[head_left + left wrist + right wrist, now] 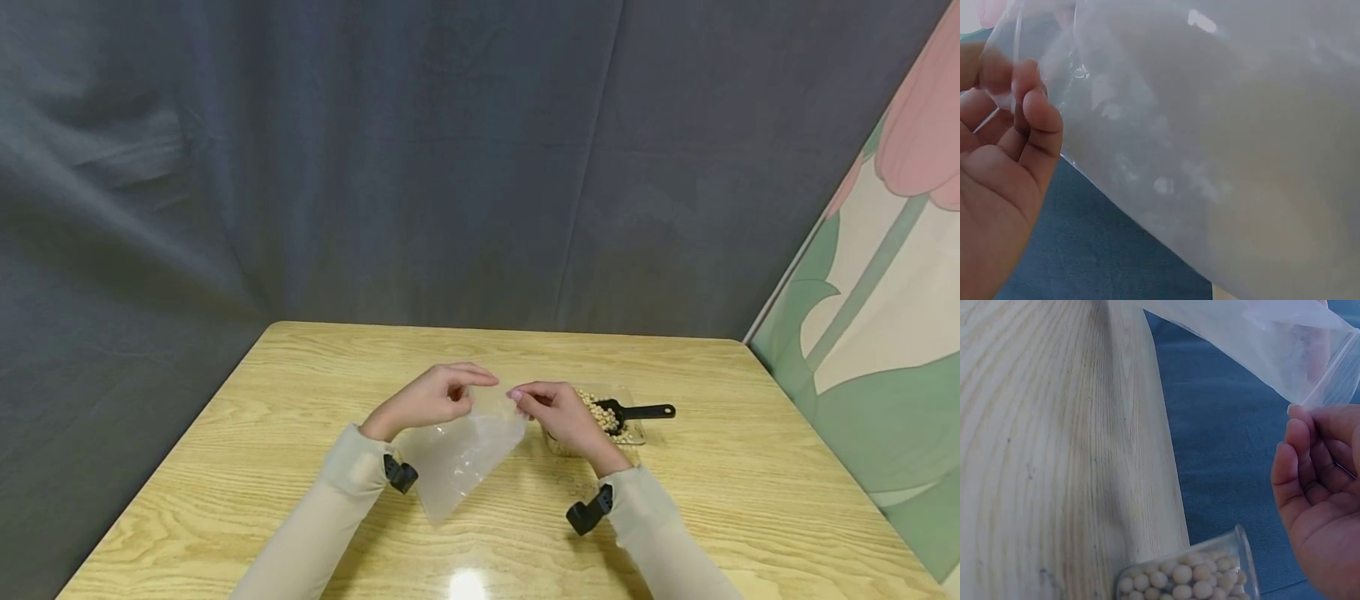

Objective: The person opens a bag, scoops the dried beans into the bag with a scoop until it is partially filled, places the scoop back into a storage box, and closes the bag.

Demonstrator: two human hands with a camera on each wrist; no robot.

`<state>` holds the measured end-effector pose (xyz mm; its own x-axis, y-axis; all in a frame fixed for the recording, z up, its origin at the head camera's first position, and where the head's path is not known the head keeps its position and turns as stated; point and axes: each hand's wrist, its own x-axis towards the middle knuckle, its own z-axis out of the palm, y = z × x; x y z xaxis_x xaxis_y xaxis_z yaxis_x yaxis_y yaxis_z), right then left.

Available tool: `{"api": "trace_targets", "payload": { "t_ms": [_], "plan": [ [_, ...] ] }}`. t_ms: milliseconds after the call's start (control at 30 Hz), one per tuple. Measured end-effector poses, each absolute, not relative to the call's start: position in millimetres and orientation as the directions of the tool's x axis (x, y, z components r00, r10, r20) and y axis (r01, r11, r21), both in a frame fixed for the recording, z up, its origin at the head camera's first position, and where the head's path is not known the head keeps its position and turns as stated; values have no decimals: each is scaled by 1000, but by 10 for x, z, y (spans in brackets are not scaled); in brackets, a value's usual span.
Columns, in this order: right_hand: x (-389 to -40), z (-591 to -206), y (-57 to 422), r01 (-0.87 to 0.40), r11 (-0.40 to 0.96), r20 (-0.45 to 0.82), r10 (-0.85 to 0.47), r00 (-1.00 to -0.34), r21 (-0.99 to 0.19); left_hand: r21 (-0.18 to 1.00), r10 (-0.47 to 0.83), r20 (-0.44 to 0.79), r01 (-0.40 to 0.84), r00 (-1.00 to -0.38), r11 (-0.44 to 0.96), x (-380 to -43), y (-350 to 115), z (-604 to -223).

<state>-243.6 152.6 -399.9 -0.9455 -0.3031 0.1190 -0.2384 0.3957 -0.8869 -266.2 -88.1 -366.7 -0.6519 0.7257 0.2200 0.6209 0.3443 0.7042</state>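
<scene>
A clear plastic zip bag [465, 467] hangs between both hands above the table, its zip strip [1338, 365] at the top. My right hand [551, 408] pinches the bag's top corner between thumb and forefinger. At the other side of the mouth, my left hand [433, 398] holds the bag's edge, with curled fingers [1041, 119] against the film in the left wrist view. Just behind the right wrist stands a clear box [636, 433] of round beige beans [1182, 581]. A black scoop [648, 412] rests in it, its handle sticking out to the right.
The wooden table [285, 467] ends at a dark curtain [450, 208] along the back. To the right is a panel with a printed tulip pattern [885, 333]. Black wrist cameras [588, 510] are strapped over the light sleeves.
</scene>
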Motion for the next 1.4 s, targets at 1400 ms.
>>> {"api": "trace_targets", "payload": {
  "t_ms": [1400],
  "plan": [
    [-2415, -3955, 1654, -362, 494, 182, -375, -909, -791, 697, 725, 139, 587, -675, 413, -2715, -1004, -3774]
  ]
}}
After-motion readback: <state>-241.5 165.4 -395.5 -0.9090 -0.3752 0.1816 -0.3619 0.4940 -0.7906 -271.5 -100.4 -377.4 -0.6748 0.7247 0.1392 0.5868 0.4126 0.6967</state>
